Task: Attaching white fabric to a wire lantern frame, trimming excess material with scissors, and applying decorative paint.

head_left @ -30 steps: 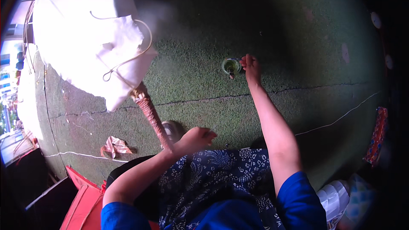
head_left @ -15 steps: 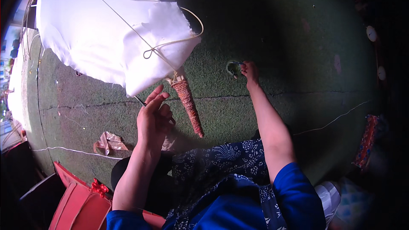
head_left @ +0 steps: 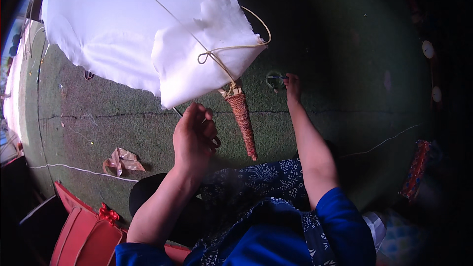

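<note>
left hand (head_left: 193,135) has risen off our lap, now pinching a thin metal tool under white cloth (head_left: 148,34) | woven cone (head_left: 242,116) swung upright beside it | right hand (head_left: 292,84) stays reaching, fingertips on green cup (head_left: 274,79) mid green mat (head_left: 345,44)

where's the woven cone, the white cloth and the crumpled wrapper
brown woven cone-shaped handle (head_left: 243,120), head view, middle of its wrapped shaft
white cloth sheet (head_left: 118,24), head view, its broad flat part
crumpled tan wrapper (head_left: 121,161), head view, its centre fold
</note>
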{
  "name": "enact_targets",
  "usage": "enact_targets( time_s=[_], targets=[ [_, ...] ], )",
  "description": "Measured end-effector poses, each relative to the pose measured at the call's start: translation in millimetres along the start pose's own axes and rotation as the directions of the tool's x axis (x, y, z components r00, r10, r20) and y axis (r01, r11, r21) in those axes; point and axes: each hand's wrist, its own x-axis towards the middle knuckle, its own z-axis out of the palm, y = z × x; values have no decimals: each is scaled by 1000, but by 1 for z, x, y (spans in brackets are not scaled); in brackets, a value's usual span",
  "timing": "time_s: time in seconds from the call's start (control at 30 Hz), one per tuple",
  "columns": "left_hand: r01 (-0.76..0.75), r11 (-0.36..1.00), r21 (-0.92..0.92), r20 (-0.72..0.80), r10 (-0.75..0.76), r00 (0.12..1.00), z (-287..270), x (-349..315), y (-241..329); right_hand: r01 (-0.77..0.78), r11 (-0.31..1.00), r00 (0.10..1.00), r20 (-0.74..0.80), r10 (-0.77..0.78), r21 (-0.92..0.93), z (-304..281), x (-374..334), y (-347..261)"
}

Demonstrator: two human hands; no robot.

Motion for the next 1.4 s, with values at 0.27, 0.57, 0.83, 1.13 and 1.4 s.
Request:
enact_targets(
  time_s=[0.27, 0.57, 0.83, 1.13, 1.4],
  targets=[
    [-434, 850, 298, 198, 390, 900, 3, -27, 0, -251, 952, 959, 175, 221, 173, 13, -5, -10],
    [-777, 576, 255, 117, 779, 616, 13, -25, 43, -171, 928, 982, -17, 187, 330, -4, 9, 14],
    [-789, 258, 557, 350, 789, 505, 33, -6, 53, -84, 971, 995, 68, 71, 222, -11, 9, 7],
    [-782, 21, 623, 512, 745, 428, 38, -1, 50, -266, 918, 964, 109, 244, 293, -26, 3, 3],
    [-761, -23, 648, 528, 734, 427, 36, 0, 51, -219, 374, 975, 219, 42, 901, -115, -46, -120]
  ],
)
